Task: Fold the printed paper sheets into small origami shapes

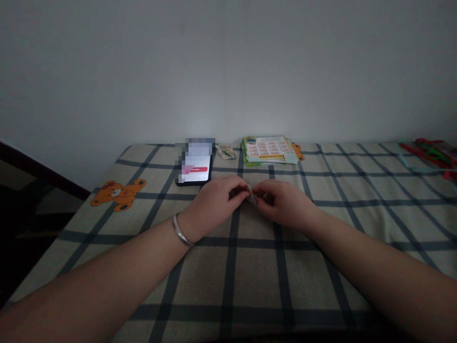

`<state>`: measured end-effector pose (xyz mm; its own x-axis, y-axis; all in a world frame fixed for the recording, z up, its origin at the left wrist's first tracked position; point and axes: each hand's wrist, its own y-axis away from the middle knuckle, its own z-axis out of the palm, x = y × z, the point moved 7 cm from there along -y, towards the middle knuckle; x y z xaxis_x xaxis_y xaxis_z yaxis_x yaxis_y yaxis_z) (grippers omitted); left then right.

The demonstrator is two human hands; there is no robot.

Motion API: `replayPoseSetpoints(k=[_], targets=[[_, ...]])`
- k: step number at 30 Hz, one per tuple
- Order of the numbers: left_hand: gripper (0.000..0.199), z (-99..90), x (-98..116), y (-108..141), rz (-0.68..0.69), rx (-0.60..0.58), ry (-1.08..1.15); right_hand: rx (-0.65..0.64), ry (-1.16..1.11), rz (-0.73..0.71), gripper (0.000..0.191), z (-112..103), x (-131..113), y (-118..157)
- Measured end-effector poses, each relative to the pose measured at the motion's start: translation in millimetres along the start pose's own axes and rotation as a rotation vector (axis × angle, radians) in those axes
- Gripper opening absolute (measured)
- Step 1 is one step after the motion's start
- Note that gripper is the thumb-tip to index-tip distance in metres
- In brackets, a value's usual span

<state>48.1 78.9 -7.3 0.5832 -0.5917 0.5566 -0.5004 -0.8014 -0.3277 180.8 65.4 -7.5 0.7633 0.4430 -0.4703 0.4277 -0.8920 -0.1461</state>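
My left hand (219, 202), with a silver bangle at the wrist, is pinched closed on the left side of a small folded piece of paper (252, 195). From the right, my right hand (282, 202) pinches the same paper between thumb and fingers. Most of the paper is hidden by my fingertips, just above the checked cloth. Beyond my hands lies a stack of printed calendar cards (271, 148). To its left sits a small folded paper piece (226, 152) with coloured print.
A phone (196, 164) with a lit screen rests left of the folded piece. The checked tablecloth (257, 281) carries a bear picture (119, 194) at left. Red and green strips (433, 155) lie at the far right. A wall (228, 71) stands behind the table.
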Motion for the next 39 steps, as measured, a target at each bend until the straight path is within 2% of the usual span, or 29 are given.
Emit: replayPoseSetpoints(k=[6,12,24,32,36,39], targets=[[0.010,-0.9,1.0,0.9,-0.038,0.026,0.040,0.004,0.065,0.045,0.016,0.5,-4.2,0.4],[0.009,-0.8,1.3,0.9,-0.046,0.005,0.050,-0.005,0.141,0.011,0.016,0.8,-9.1,1.7],[0.011,2.1,0.1,1.5,-0.085,0.026,0.105,0.068,0.306,0.008,0.020,-0.7,-18.0,5.1],[0.017,5.8,0.1,2.8,-0.083,-0.008,0.112,0.055,0.215,0.098,0.016,-2.0,-7.3,4.0],[0.025,5.2,-2.2,2.4,-0.076,0.034,0.211,0.046,0.094,0.104,0.014,-0.9,-2.2,2.8],[0.024,4.2,-0.9,2.5,-0.045,0.040,0.173,0.030,0.011,0.083,0.016,1.0,0.8,1.5]])
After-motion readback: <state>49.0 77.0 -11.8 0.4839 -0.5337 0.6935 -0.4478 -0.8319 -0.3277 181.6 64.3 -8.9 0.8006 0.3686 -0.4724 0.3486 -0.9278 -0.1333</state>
